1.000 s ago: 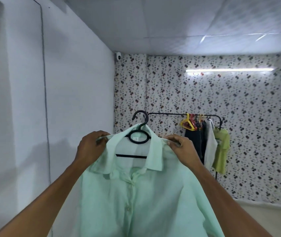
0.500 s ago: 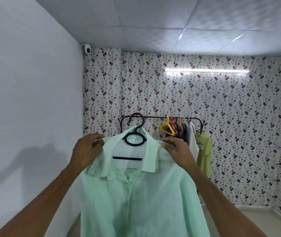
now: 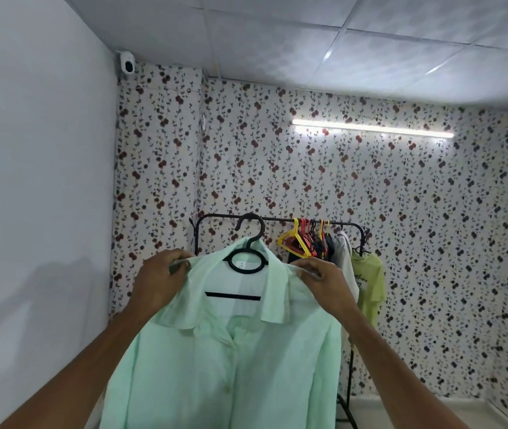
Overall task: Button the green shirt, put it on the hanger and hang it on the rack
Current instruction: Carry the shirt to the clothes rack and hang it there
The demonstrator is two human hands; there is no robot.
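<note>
The wallpaper (image 3: pixel 277 168), flowered, is covering the far wall, and a tube light (image 3: pixel 371 130) is glowing on it. The shirt (image 3: pixel 224 360), pale green and buttoned down the front, is hanging in mid-air before the person, filling the lower middle of the view. The rack (image 3: pixel 280 218) is standing well behind it against the wallpaper, carrying clothes (image 3: pixel 367 283) and spare hangers (image 3: pixel 300 243) toward its right end. The left hand (image 3: pixel 159 281) is gripping the shirt's left shoulder, fingers curled over the cloth. The right hand (image 3: pixel 323 284) is pinching the right shoulder, fingers closed on the fabric. The hanger (image 3: pixel 248 260), black, is sitting inside the collar, its hook rising free above the shirt. A camera (image 3: pixel 127 64) is sitting in the ceiling corner.
</note>
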